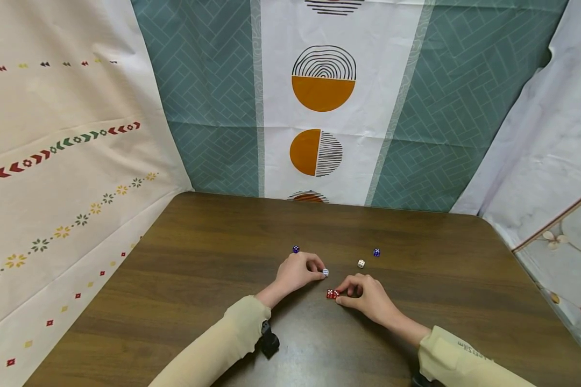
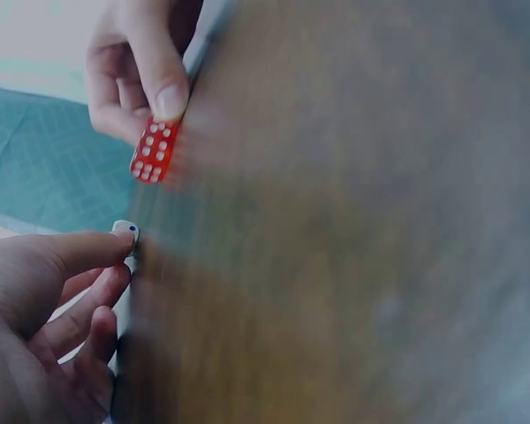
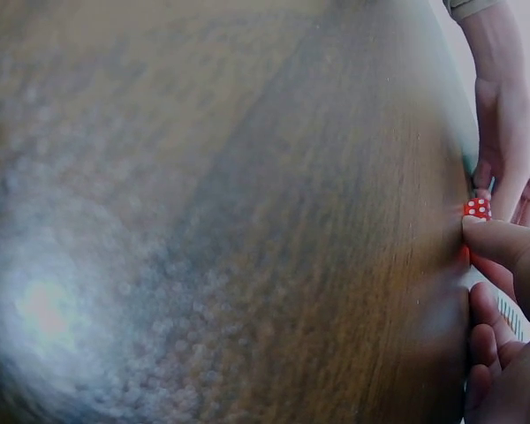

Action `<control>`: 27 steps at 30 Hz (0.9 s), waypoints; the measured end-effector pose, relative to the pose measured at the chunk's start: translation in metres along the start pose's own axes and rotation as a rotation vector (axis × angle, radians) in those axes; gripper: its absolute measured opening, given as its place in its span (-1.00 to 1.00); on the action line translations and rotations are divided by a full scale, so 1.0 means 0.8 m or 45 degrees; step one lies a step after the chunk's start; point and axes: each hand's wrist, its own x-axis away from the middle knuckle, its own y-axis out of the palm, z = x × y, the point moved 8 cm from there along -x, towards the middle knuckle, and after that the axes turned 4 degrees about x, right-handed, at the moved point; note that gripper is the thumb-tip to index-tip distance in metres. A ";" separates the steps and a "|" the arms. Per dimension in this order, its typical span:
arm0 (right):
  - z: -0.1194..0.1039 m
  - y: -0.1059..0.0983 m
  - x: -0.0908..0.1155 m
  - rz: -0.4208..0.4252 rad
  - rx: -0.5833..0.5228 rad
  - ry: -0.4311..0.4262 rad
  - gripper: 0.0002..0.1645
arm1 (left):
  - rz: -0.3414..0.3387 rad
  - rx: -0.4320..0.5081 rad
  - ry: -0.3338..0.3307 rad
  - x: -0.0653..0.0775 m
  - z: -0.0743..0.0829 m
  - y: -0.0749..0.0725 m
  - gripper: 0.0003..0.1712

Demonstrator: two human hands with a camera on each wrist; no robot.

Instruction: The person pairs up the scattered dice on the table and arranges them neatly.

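Observation:
Between thumb and fingers my left hand (image 1: 298, 273) pinches a white die (image 1: 325, 273); a blue pip shows on it in the left wrist view. My right hand (image 1: 369, 299) holds a red die (image 1: 336, 294) by the fingertips, low at the tabletop. A second red die (image 1: 329, 294) sits against its left side, so the two form a short row with white pips. The white die is a little beyond this row, apart from it. In the right wrist view, the thumb partly covers the red die (image 3: 478, 208).
On the brown wooden table (image 1: 213, 236), a blue die (image 1: 296, 249) lies just beyond my left hand. Another white die (image 1: 361, 264) and a blue die (image 1: 376, 252) lie beyond my right hand. Patterned cloths (image 1: 213, 107) hang around the table.

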 end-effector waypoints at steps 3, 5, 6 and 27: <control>0.000 0.000 0.000 0.003 0.001 0.003 -0.85 | -0.020 0.008 0.006 0.003 0.003 0.006 -0.88; 0.000 0.000 0.000 0.005 0.002 0.005 -0.85 | -0.027 0.007 0.006 0.004 0.005 0.008 -0.88; 0.000 0.000 0.000 0.004 0.000 0.007 -0.85 | -0.029 0.004 0.004 0.005 0.005 0.009 -0.88; 0.003 0.001 -0.001 -0.014 -0.018 0.034 -0.84 | -0.025 0.002 0.001 0.006 0.004 0.014 -0.85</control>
